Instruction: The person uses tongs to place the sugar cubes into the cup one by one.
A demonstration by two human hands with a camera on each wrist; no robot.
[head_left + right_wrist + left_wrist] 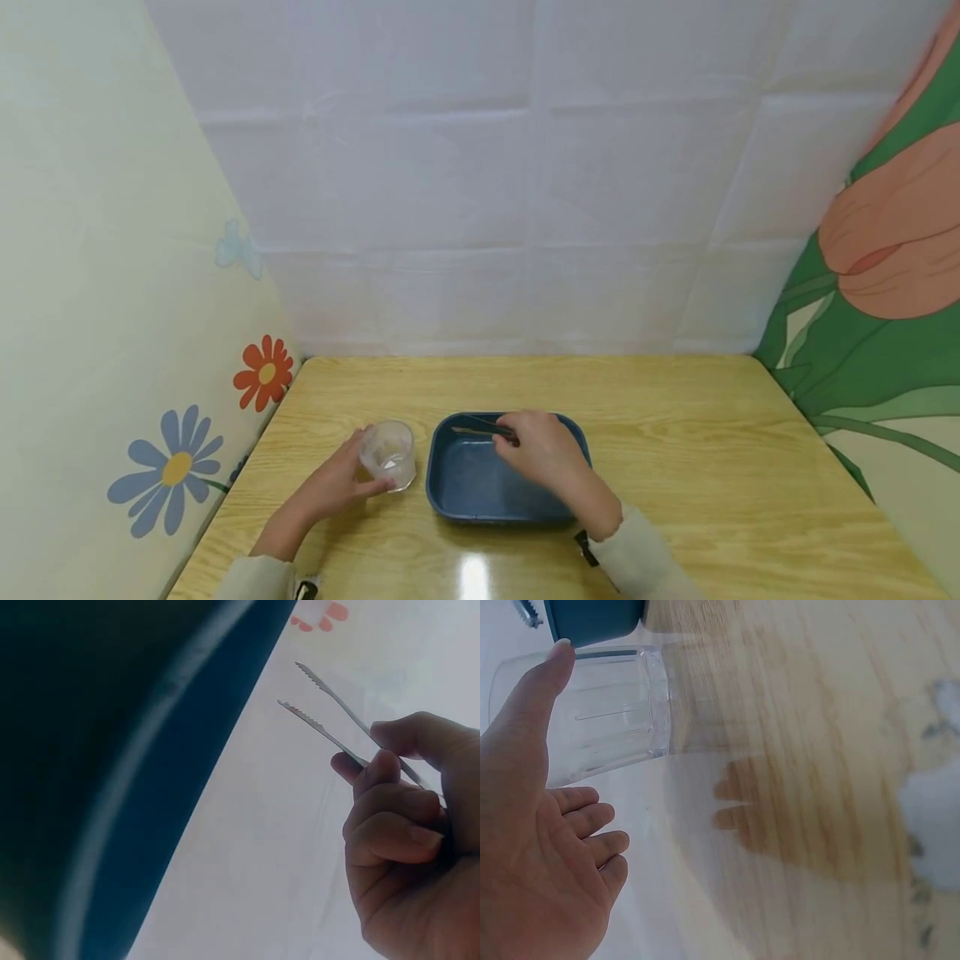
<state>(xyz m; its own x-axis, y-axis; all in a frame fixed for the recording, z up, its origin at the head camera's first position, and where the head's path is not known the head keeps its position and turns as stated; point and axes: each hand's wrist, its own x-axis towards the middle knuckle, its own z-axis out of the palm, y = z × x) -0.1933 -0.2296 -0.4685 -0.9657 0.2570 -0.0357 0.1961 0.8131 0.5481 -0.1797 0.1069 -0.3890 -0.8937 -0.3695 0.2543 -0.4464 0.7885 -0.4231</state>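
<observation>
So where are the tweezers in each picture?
Head: tweezers below the middle, in the right hand.
Left wrist: only their toothed tip, top left corner.
Right wrist: tweezers right of the middle, pointing up and left.
Shared landmark: the blue tray, in all three.

I'm counting two hands [339, 482] [543, 450], two pale sleeves [255, 579] [641, 558], one clear glass [388, 454], one pair of tweezers [501, 431], one dark-blue tray [498, 483] and one wooden table [690, 442] over my remote feed.

Hand [544, 840] around clear glass [615, 712]
</observation>
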